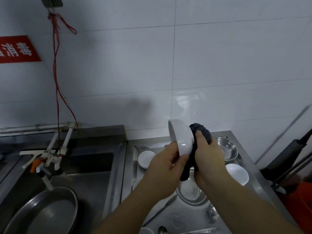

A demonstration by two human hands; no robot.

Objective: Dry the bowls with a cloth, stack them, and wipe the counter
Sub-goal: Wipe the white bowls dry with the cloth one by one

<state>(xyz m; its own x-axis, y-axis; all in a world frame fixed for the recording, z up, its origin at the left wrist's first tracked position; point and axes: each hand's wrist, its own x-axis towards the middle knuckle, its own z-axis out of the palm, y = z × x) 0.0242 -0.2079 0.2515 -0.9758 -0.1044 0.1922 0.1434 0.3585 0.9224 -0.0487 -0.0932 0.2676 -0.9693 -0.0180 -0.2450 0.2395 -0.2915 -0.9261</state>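
My left hand grips a white bowl by its lower rim and holds it on edge above the steel counter. Against the bowl's outer side my right hand presses a dark cloth, which also hangs down between my hands. Two more white bowls rest on the counter, one at the left and one at the right. A steel bowl stands at the back right and another steel bowl lies under my wrists.
A steel sink with taps and a large metal basin lies to the left. A fork and a spoon lie near the counter's front. Dark handles and an orange bucket stand at the right.
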